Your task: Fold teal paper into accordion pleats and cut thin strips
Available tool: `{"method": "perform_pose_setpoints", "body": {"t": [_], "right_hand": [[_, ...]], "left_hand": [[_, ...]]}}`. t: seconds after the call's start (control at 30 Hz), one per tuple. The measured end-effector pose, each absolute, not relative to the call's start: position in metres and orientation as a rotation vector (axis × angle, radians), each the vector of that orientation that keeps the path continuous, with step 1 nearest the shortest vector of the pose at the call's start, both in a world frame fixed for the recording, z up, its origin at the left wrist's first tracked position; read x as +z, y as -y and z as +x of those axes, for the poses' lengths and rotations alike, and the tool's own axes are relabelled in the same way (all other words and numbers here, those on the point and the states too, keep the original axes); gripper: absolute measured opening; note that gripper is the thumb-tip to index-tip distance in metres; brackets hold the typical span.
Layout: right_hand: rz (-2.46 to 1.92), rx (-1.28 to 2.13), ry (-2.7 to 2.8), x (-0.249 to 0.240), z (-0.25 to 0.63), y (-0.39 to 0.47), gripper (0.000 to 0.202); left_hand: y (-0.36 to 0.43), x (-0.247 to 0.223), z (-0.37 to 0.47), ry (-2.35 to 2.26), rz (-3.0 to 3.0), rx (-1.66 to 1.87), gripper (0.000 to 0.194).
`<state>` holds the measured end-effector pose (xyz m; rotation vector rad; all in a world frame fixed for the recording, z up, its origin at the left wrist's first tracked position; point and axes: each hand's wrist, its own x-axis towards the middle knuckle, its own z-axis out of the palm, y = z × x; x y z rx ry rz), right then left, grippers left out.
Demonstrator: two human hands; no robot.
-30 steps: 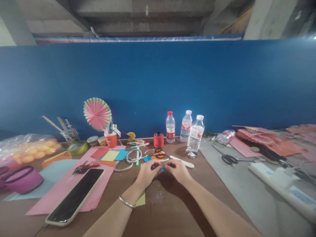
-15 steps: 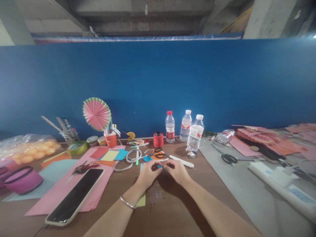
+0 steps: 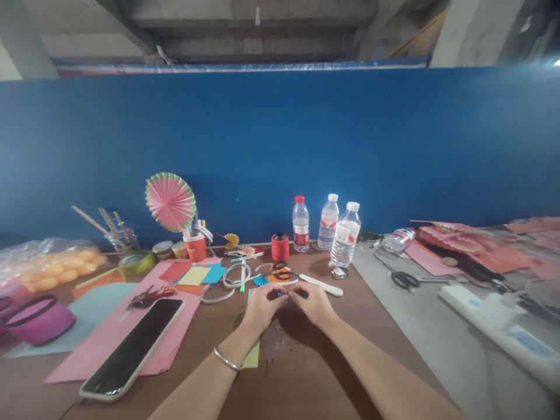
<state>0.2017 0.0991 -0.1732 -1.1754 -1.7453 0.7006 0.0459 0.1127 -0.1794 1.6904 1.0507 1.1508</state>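
My left hand [image 3: 261,308] and my right hand [image 3: 314,304] meet above the brown table, thumbs and fingertips pinched together. Between them is a small piece of blue paper [image 3: 282,295], mostly covered by the fingers. A small pleated blue paper fan [image 3: 261,280] lies just beyond my left hand. Close behind the hands are scissors [image 3: 280,272] with black handles and a white plastic knife-like tool [image 3: 321,284]. A red thread spool [image 3: 280,248] stands farther back. Yellow paper [image 3: 251,357] lies partly under my left wrist.
Three upright water bottles [image 3: 301,224] stand near the blue partition [image 3: 245,134]. On the left are a phone [image 3: 133,350], pink paper [image 3: 175,344], a red paper cup [image 3: 195,249] and a pink-green paper fan [image 3: 170,202]. To the right lie black scissors [image 3: 405,280] and a power strip [image 3: 481,326].
The blue paper is more covered by my fingertips than before. Both hands stay almost in place, with only slight finger movement; the whole view has shifted a little.
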Motion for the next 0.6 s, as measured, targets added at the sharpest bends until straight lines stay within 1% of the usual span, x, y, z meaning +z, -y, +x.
{"method": "perform_pose_setpoints", "body": {"t": [0.27, 0.6], "right_hand": [[-1.172, 0.703, 1.761, -0.1716, 0.2028, -0.0997, 0.013], [-1.172, 0.699, 1.756, -0.1679, 0.2044, -0.0984, 0.013]], "left_hand": [[-0.1139, -0.1805, 0.046, -1.044, 1.543, 1.115, 0.024], [-0.1172, -0.1785, 0.0424, -1.041, 1.559, 1.08, 0.019]]}}
